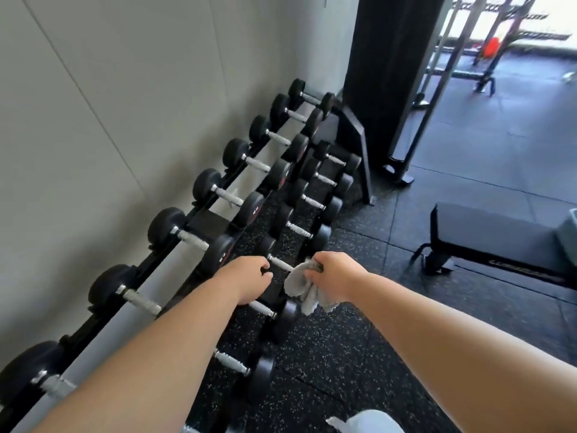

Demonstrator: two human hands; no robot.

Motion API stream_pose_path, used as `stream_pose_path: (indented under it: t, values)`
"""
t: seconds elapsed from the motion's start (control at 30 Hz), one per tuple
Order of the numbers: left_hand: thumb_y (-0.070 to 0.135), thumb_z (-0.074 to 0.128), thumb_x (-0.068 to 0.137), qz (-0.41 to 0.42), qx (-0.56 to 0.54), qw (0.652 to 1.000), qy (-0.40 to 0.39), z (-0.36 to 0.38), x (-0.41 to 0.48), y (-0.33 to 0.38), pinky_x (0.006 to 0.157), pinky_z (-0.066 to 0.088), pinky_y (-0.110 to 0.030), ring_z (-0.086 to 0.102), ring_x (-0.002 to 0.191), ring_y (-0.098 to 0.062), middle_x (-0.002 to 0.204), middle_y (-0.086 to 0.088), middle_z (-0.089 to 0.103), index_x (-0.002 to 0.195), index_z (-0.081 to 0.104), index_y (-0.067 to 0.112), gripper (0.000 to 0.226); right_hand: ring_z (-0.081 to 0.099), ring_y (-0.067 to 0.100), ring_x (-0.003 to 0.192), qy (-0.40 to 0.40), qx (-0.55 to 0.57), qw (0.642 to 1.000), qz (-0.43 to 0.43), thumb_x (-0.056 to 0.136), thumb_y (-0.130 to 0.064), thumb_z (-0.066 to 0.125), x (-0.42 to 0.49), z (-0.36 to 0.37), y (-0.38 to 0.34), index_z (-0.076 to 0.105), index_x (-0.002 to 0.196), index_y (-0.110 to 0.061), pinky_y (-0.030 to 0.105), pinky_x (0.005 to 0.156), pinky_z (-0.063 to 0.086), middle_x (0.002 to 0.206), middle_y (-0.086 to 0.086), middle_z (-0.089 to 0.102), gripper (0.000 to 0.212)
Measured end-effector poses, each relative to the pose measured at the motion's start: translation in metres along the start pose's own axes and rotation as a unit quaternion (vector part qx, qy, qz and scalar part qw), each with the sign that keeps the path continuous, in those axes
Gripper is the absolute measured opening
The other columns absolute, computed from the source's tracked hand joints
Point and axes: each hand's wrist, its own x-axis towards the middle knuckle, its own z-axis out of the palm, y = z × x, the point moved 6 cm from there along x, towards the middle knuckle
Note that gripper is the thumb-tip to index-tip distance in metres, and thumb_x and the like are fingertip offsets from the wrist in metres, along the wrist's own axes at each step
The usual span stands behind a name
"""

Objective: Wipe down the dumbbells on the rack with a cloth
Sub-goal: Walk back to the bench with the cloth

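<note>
Right hand (pixel 335 273) grip clamped on a bunched grey cloth (pixel 301 287), pressed over the right head of a small dumbbell (pixel 279 263) on the lower tier; loose cloth hangs below the fist. Left hand (pixel 246 279) grip closed around the same dumbbell's left head, so its knurled handle shows bare between the two hands. Dumbbell sits mid-row on the rack (pixel 175 270), more pairs near and far of it. Upper tier runs along the left wall (pixel 78 126). Speckled rubber floor (pixel 327 354) beneath; black bench (pixel 493 239) far right.
</note>
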Motion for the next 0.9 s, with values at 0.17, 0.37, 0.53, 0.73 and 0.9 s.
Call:
stream_pose_path:
  t: [0.17, 0.37, 0.53, 0.73, 0.9]
  values:
    - [0.043, 0.049, 0.104, 0.075, 0.024, 0.996, -0.039, 0.017, 0.051, 0.067, 0.089, 0.054, -0.036, 0.063, 0.098, -0.015, 0.114, 0.009, 0.069, 0.133, 0.062, 0.031, 0.034, 0.063, 0.016, 0.076, 0.032, 0.007, 0.996, 0.077, 0.101, -0.046, 0.051, 0.008, -0.024, 0.073, 0.058, 0.090, -0.027, 0.034, 0.065, 0.055, 0.086, -0.006, 0.066, 0.023]
    - [0.049, 0.048, 0.103, 0.141, 0.117, 0.980, -0.076, 0.028, 0.127, 0.164, 0.101, 0.053, -0.043, 0.063, 0.115, -0.019, 0.128, 0.009, 0.067, 0.143, 0.056, 0.033, 0.043, 0.062, 0.016, 0.073, 0.061, 0.041, 0.987, 0.143, 0.101, -0.047, 0.053, 0.020, -0.056, 0.176, 0.057, 0.088, -0.026, 0.033, 0.062, 0.051, 0.082, -0.007, 0.065, 0.024]
    - [0.048, 0.048, 0.105, 0.166, 0.143, 0.971, -0.096, 0.040, 0.188, 0.258, 0.094, 0.056, -0.041, 0.065, 0.109, -0.020, 0.126, 0.009, 0.067, 0.144, 0.054, 0.033, 0.043, 0.065, 0.014, 0.074, 0.083, 0.091, 0.976, 0.178, 0.102, -0.046, 0.055, 0.036, -0.093, 0.267, 0.058, 0.089, -0.029, 0.036, 0.067, 0.059, 0.083, -0.008, 0.067, 0.022]
    - [0.052, 0.045, 0.104, 0.209, 0.216, 0.947, -0.115, 0.059, 0.254, 0.382, 0.100, 0.054, -0.045, 0.063, 0.116, -0.023, 0.135, 0.006, 0.065, 0.149, 0.049, 0.035, 0.048, 0.065, 0.012, 0.074, 0.103, 0.119, 0.968, 0.198, 0.102, -0.043, 0.054, 0.055, -0.153, 0.370, 0.059, 0.090, -0.028, 0.035, 0.064, 0.056, 0.084, -0.008, 0.067, 0.019]
    - [0.052, 0.045, 0.103, 0.249, 0.229, 0.934, -0.114, 0.073, 0.294, 0.477, 0.099, 0.054, -0.045, 0.063, 0.117, -0.023, 0.133, 0.007, 0.066, 0.148, 0.050, 0.035, 0.048, 0.064, 0.014, 0.076, 0.132, 0.137, 0.953, 0.235, 0.100, -0.042, 0.054, 0.056, -0.196, 0.448, 0.058, 0.091, -0.028, 0.037, 0.068, 0.057, 0.086, -0.006, 0.066, 0.017]
